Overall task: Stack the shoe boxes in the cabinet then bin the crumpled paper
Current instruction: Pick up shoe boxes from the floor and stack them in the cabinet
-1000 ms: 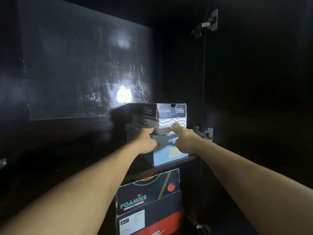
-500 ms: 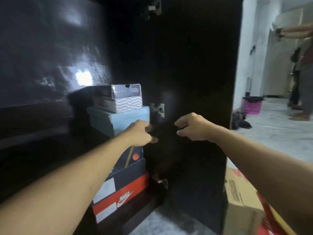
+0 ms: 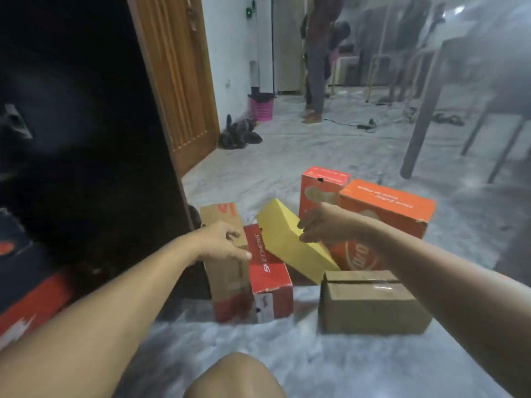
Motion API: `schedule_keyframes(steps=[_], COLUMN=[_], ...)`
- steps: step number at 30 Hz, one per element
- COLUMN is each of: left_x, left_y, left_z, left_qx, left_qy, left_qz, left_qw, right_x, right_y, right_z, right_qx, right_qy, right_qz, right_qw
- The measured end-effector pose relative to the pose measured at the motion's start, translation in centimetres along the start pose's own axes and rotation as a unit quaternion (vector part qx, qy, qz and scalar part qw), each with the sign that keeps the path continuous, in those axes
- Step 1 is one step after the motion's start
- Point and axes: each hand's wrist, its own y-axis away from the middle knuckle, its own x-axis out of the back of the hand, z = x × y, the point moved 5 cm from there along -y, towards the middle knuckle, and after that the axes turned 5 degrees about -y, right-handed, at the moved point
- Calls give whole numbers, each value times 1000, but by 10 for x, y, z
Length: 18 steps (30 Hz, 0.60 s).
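Observation:
Several shoe boxes lie on the floor beside the dark cabinet (image 3: 86,145). My left hand (image 3: 221,244) is open, fingers spread over a brown-and-red box (image 3: 227,280) and touching the red Skechers box (image 3: 268,278). A yellow box (image 3: 287,242) leans tilted on the others. My right hand (image 3: 319,226) is open, its fingertips at the yellow box's right edge. Behind stand a red-orange box (image 3: 323,186) and an orange box (image 3: 388,209). A plain cardboard box (image 3: 370,304) sits in front. No crumpled paper shows.
A red-and-black box (image 3: 28,300) sits low in the cabinet. A wooden door (image 3: 178,81) stands behind it. A pink bin (image 3: 262,108) and dark clothes (image 3: 240,136) lie by the far wall. A person (image 3: 316,67) stands beyond; table legs (image 3: 425,110) at right.
The view swung from the cabinet shelf to the floor at the right. Both hands left the stacked boxes in the cabinet and came down onto the loose boxes.

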Motion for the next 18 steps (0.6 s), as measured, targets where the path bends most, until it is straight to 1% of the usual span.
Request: schedule_keyframes(steps=[4, 8, 11, 14, 18], left_x=[-61, -116, -154, -188, -222], left_y=[-38, -74, -94, -115, -143], left_z=[45, 70, 83, 90, 83], left_qx=[-38, -42, -37, -30, -1], left_qy=[5, 18, 42, 47, 77], left_qz=[-65, -112, -138, -138, -107], left_qw=[997, 993, 989, 989, 991], right_x=[9, 7, 3, 2, 3], right_y=[12, 21, 26, 32, 36], right_z=[86, 163, 212, 248, 285], right_qx=[-62, -156, -195, -214, -252], right_qy=[4, -19, -30, -16, 10], right_qz=[20, 31, 43, 52, 69], right_qw=[998, 987, 979, 975, 965])
